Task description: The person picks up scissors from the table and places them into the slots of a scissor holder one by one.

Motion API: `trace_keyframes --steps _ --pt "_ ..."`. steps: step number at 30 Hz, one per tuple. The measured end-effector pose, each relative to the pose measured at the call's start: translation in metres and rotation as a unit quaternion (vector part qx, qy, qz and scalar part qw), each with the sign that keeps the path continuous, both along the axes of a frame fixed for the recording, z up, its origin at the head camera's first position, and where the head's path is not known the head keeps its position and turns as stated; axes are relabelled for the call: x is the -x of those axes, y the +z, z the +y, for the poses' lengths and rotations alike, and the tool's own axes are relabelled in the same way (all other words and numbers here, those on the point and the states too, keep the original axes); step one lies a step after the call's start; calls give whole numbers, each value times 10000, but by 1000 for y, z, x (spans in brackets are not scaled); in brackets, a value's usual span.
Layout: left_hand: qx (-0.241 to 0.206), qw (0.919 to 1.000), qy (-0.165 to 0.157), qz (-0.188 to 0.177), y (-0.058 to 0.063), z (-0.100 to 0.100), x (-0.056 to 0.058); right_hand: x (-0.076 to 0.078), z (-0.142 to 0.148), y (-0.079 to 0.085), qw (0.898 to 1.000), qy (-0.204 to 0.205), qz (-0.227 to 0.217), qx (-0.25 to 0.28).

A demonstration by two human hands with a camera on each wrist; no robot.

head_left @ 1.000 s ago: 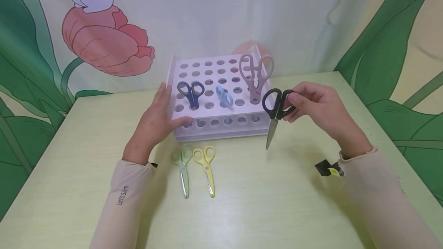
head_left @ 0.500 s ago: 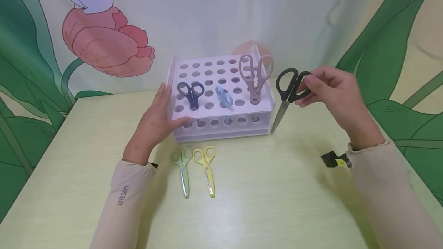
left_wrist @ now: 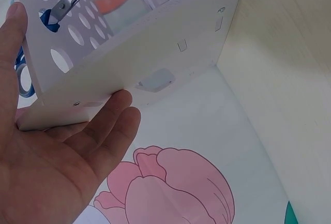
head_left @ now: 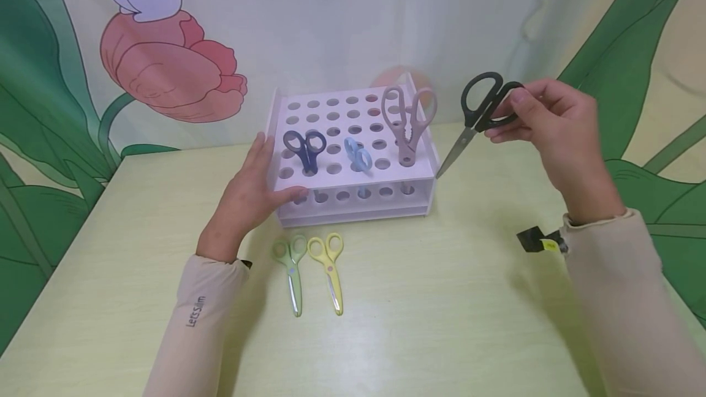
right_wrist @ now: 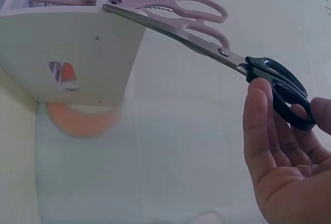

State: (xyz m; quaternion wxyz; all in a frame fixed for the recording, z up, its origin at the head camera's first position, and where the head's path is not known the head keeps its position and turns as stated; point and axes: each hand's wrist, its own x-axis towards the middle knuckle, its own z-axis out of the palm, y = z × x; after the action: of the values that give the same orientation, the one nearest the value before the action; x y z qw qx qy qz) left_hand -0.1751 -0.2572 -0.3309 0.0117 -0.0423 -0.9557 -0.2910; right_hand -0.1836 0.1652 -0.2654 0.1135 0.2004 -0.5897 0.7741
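Note:
My right hand (head_left: pixel 557 130) pinches one handle loop of the black-handled scissors (head_left: pixel 485 103), raised off the table with the blades slanting down left. Their tip overlaps the front right corner of the white rack (head_left: pixel 314 185) in the head view. My left hand (head_left: pixel 242 195) grips the rack's left side, thumb over the front edge and fingers along the outer side panel (left_wrist: pixel 170 53). Standing in the rack's holes are dark blue scissors (head_left: pixel 306 151), small light blue scissors (head_left: pixel 358 155) and mauve kitchen scissors (head_left: pixel 407 130), their handles up.
Green scissors (head_left: pixel 292 271) and yellow scissors (head_left: pixel 330 271) lie side by side on the pale table (head_left: pixel 430 311), in front of the rack. Behind the rack hangs a printed curtain (head_left: pixel 320 23). Several round holes fill the rack's top.
My right hand has lifted the black-handled scissors up, back and to the right, tilting the blades more. The left hand and the rack have kept their places.

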Motion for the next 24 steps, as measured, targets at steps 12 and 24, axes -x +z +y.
trace_keyframes --steps 12,24 --pt "44 10000 14 -7 0 0 0 8 2 14 9982 -119 187 551" --pt "-9 10000 1 41 -2 -1 1 19 -12 23 9989 -231 56 404"
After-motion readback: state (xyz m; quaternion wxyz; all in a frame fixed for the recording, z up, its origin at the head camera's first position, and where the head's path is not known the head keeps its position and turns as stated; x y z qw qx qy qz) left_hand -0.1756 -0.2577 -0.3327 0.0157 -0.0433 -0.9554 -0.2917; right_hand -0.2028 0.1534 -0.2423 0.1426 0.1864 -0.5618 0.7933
